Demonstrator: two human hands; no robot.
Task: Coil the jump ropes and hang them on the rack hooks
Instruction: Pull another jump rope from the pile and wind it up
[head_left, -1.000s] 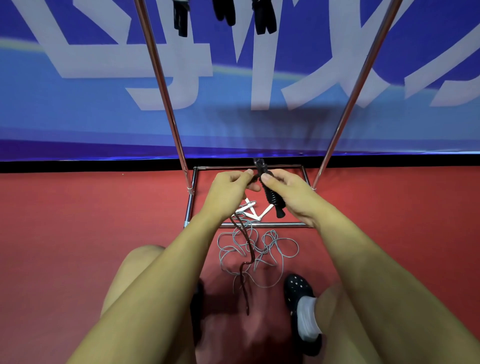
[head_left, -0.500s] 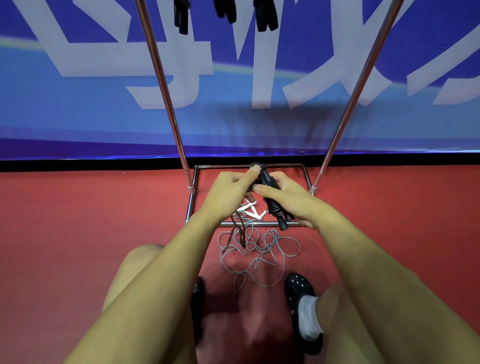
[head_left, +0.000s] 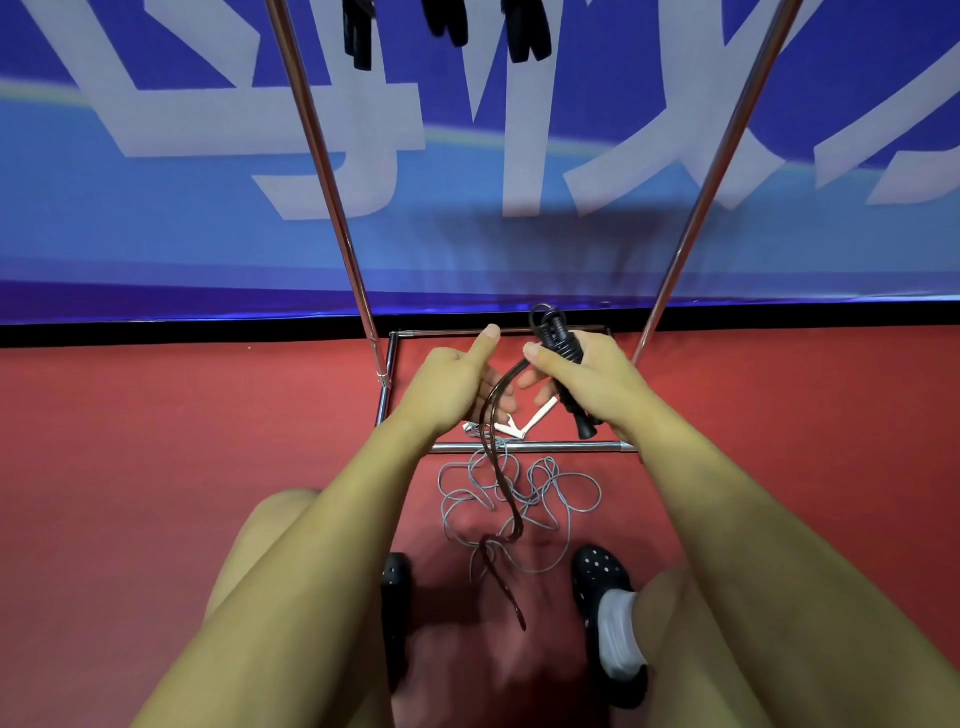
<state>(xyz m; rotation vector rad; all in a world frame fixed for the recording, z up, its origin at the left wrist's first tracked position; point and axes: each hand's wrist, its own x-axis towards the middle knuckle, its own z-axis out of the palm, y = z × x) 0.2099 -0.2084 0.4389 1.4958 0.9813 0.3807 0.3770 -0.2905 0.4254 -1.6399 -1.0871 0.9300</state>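
My right hand (head_left: 587, 384) grips the black handles (head_left: 563, 353) of a dark jump rope, held together above the rack's base. The dark cord (head_left: 501, 467) arcs from the handles past my left hand (head_left: 452, 387) and hangs down between my knees to the floor. My left hand is beside the cord, thumb raised, fingers loosely curled near it; whether they grasp it is unclear. A grey jump rope (head_left: 519, 499) lies tangled on the red floor, its white handles (head_left: 524, 423) inside the rack base. Black handles of hung ropes (head_left: 441, 26) dangle at the top.
The metal rack has two slanted chrome poles (head_left: 332, 208) (head_left: 711, 171) and a rectangular base frame (head_left: 530, 447) on the red floor. A blue banner wall stands right behind it. My black shoes (head_left: 602, 577) flank the ropes on the floor.
My right hand lifted the black handles higher and away from my left hand. The dark cord dropped back out into a long hanging strand, and my left hand opened somewhat.
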